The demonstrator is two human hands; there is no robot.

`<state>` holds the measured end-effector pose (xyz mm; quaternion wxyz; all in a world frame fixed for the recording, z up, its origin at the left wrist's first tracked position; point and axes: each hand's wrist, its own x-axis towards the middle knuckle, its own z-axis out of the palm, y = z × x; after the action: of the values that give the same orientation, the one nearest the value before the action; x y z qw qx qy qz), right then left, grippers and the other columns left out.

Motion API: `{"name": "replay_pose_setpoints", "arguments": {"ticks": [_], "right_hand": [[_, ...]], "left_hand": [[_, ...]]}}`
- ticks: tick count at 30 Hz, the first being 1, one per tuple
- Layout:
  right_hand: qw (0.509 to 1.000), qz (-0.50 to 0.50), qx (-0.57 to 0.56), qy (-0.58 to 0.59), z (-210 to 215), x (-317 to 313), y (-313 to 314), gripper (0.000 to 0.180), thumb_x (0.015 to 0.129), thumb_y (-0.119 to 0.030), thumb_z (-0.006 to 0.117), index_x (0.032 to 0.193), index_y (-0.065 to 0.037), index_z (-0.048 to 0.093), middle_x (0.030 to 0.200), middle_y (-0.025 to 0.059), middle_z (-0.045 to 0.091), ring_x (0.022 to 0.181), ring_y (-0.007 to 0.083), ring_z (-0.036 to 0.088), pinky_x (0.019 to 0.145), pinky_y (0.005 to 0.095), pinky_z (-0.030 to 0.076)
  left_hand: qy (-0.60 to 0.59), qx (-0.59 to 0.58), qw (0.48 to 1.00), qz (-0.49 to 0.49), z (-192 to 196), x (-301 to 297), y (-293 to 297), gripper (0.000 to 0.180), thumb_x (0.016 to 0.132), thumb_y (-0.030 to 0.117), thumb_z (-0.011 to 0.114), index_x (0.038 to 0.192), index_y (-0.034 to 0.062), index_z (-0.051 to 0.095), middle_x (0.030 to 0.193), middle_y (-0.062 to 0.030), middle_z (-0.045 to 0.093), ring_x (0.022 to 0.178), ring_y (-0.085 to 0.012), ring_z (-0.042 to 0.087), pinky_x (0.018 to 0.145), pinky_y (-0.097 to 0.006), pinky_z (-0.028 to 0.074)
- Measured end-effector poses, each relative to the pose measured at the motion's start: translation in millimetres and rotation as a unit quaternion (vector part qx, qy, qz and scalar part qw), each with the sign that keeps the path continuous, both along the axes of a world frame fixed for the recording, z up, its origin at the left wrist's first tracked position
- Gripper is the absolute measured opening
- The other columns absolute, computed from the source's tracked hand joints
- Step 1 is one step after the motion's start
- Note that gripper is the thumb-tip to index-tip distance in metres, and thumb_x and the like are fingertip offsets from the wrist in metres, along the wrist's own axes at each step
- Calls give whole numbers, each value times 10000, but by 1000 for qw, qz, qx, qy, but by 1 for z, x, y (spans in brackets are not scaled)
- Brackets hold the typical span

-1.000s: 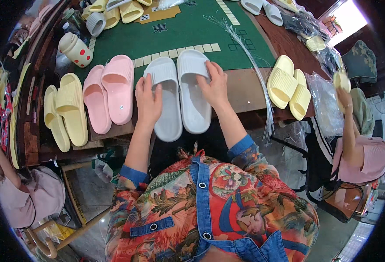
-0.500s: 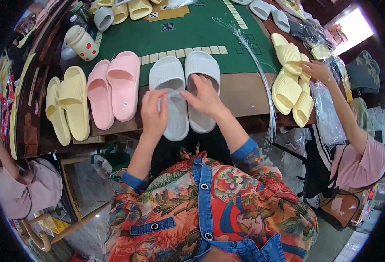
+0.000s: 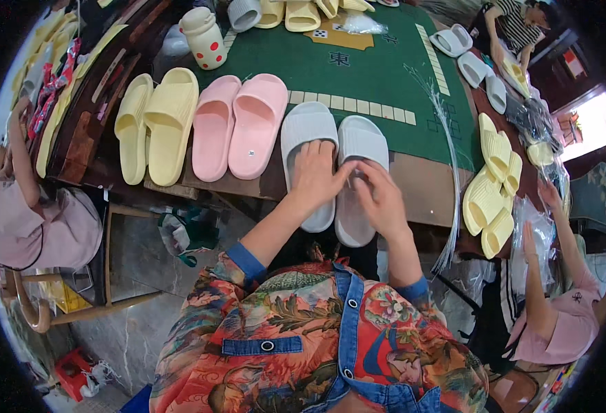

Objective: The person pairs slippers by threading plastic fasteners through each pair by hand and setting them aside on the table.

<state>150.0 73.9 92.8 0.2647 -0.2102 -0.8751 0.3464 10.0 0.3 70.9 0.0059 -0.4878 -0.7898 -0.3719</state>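
1. Your left hand [image 3: 317, 175], at frame centre, has its fingers laid into the mouth of the left slipper [image 3: 321, 219], beneath the left strap [image 3: 310, 120]. Whether they grasp the strap cannot be told.
2. Your right hand [image 3: 385, 205], right of centre, is half curled over the right slipper [image 3: 355, 230]. Blur hides the fingertips; you cannot confirm a grip.
3. Location: the grey pair [image 3: 363, 136] lies side by side at frame centre, toes toward the upper edge, heels past the near edge of the brown board [image 3: 420, 189].
4. Step in hand (judged): you are working by hand about the slippers' mouths.
5. Next move (judged): this calls for one hand to steady a slipper while the other works, keeping both soles level, as the heels overhang.
6. Clearance: keep your left forearm off the pink pair [image 3: 255, 134], left of centre, and your right clear of the wires [image 3: 449, 175].
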Motion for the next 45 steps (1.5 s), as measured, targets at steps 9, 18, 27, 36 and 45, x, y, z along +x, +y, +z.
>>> {"name": "replay_pose_setpoints", "arguments": {"ticks": [9, 18, 27, 36, 45], "right_hand": [[947, -152, -192, 206, -11, 41, 27, 196, 905, -129, 490, 1003, 12, 584, 846, 28, 596, 639, 47, 501, 575, 183, 405], [946, -173, -223, 159, -35, 57, 31, 185, 891, -149, 521, 971, -9, 612, 815, 9, 603, 659, 60, 525, 580, 187, 430], [978, -124, -138, 100, -39, 47, 16, 157, 836, -156, 569, 899, -21, 619, 740, 102, 601, 628, 167, 558, 578, 277, 445], [961, -250, -5, 118, 18, 135, 86, 191, 850, -184, 561, 926, -16, 615, 793, 98, 624, 683, 130, 572, 619, 264, 462], [903, -408, 125, -50, 52, 220, 262, 412, 804, -387, 588, 1041, -51, 599, 966, 153, 630, 901, 280, 590, 796, 375, 456]], "left_hand": [[86, 3, 996, 4, 21, 1, 8, 272, 666, 147, 623, 865, 36, 473, 825, -132, 553, 815, -301, 546, 695, -423, 374], [98, 57, 978, 174, 85, -123, -34, 259, 736, 176, 580, 907, 0, 495, 911, -209, 557, 850, -390, 532, 726, -483, 398], [185, -117, 943, 253, 16, -177, -46, 527, 740, 335, 627, 1111, -23, 519, 1081, -215, 546, 1045, -354, 492, 892, -442, 378], [205, -88, 946, 234, 68, -135, -57, 522, 791, 375, 588, 1151, 8, 503, 1128, -163, 526, 1053, -332, 494, 874, -427, 379], [169, 128, 977, 23, 60, -48, -29, 168, 789, 120, 599, 923, 20, 586, 940, -136, 577, 895, -335, 529, 794, -418, 410]]}}
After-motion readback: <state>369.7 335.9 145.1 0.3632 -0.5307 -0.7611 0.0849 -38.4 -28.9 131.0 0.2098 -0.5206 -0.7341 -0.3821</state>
